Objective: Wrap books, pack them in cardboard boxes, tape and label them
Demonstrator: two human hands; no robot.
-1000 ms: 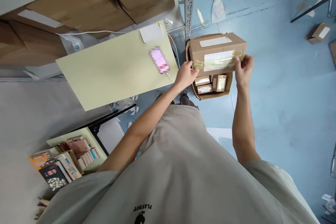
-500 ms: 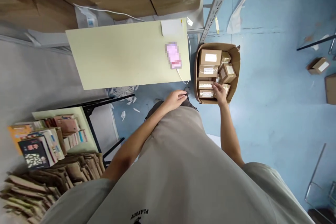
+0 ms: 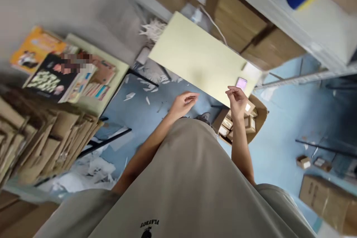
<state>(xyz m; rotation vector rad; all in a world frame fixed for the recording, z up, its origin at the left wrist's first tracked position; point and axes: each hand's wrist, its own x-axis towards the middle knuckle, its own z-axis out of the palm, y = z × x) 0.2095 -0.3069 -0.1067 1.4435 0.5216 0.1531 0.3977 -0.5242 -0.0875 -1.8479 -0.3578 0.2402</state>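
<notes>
My left hand (image 3: 184, 104) hangs in front of my body, left of the table's near edge, with nothing in it and its fingers loosely stretched. Farther right, my right hand (image 3: 237, 99) is raised with its fingers bent and apart, and I see nothing between them. In the view it overlaps the corner of the pale yellow table (image 3: 192, 57) and a carton (image 3: 259, 113) packed with small brown boxes (image 3: 250, 123). A phone with a pink screen (image 3: 241, 83) lies on the table just beyond that hand. My right forearm hides part of the carton.
Books (image 3: 55, 74) are stacked on a small table at left, above rows of flattened cardboard (image 3: 55, 145). Scraps of paper (image 3: 129, 96) litter the floor. A shelf (image 3: 306, 41) with large boxes stands behind the table. More cartons (image 3: 320, 197) are at lower right.
My view has turned left, so the table now appears slanted. My right hand has come up away from the small boxes in the carton. My left hand stays in front of my body.
</notes>
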